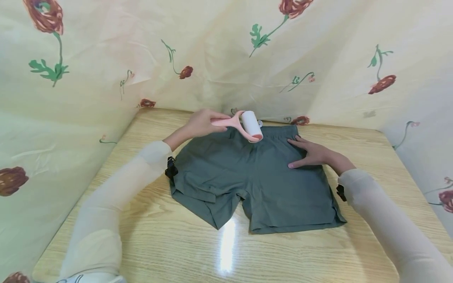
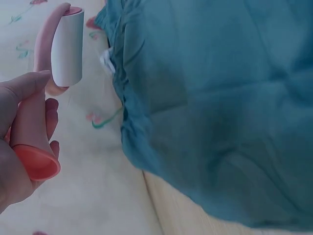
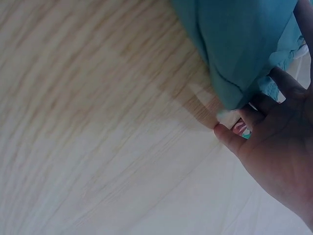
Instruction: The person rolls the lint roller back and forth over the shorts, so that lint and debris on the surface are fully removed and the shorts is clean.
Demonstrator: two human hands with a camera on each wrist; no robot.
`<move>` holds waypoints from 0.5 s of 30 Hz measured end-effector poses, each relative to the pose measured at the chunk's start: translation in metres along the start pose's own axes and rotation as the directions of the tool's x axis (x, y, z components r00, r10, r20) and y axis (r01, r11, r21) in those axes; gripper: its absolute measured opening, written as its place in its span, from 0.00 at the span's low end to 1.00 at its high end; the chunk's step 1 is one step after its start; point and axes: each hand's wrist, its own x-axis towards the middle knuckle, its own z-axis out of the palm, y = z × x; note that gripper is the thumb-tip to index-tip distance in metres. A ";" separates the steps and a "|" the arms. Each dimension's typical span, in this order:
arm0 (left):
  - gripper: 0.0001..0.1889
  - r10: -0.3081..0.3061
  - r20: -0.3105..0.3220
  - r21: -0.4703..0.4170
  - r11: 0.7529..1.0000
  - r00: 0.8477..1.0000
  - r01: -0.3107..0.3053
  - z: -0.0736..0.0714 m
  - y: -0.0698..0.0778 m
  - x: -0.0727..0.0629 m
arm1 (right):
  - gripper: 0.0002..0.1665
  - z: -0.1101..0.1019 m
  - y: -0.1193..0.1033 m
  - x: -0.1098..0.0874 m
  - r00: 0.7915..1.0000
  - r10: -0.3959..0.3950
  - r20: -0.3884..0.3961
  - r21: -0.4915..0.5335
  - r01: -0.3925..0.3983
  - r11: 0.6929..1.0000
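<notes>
Dark grey-green shorts (image 1: 219, 165) lie spread on the wooden table, waistband toward the back wall; they look teal in the left wrist view (image 2: 220, 98). My left hand (image 1: 201, 122) grips the pink handle of a lint roller (image 1: 252, 125), thumb on one side and fingers curled round the other. Its white roll (image 2: 68, 49) points right, over the waistband in the head view. My right hand (image 1: 313, 152) rests on the right side of the shorts below the waistband, fingers spread. In the right wrist view that hand (image 3: 279, 132) is beside the fabric's edge.
A wood-grain table (image 1: 170, 243) carries the shorts. Cream cloth with red flowers (image 1: 212, 51) hangs behind the table and along both sides. A small white tag (image 1: 260, 123) sticks up at the waistband. Glare streaks the table front.
</notes>
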 end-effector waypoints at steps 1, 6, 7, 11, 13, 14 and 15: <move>0.23 0.008 0.008 -0.002 1.000 1.000 -0.008 0.002 0.003 0.002 | 0.65 0.000 0.000 0.000 1.000 0.002 0.000 0.000 -0.002 1.000; 0.23 0.057 0.047 -0.004 0.998 0.997 -0.057 0.011 0.014 0.013 | 0.66 0.001 -0.001 -0.002 1.000 0.009 -0.004 -0.001 -0.009 1.000; 0.23 0.066 0.051 -0.006 0.998 0.997 -0.065 0.012 0.016 0.015 | 0.66 0.000 -0.002 -0.002 1.000 0.011 -0.005 -0.002 -0.011 1.000; 0.23 0.088 0.068 -0.005 0.996 0.994 -0.088 0.019 0.022 0.023 | 0.66 0.000 -0.002 -0.002 1.000 0.018 0.000 0.003 -0.018 1.000; 0.23 0.096 0.073 -0.010 0.995 0.993 -0.096 0.021 0.025 0.026 | 0.67 0.000 -0.002 -0.001 1.000 0.026 0.003 0.009 -0.026 1.000; 0.23 0.101 0.077 -0.010 0.995 0.992 -0.100 0.023 0.026 0.028 | 0.67 0.000 -0.002 0.000 1.000 0.026 0.005 0.013 -0.026 1.000; 0.23 0.105 0.080 -0.014 0.994 0.991 -0.104 0.024 0.027 0.030 | 0.67 0.001 -0.002 0.000 1.000 0.025 0.006 0.016 -0.025 1.000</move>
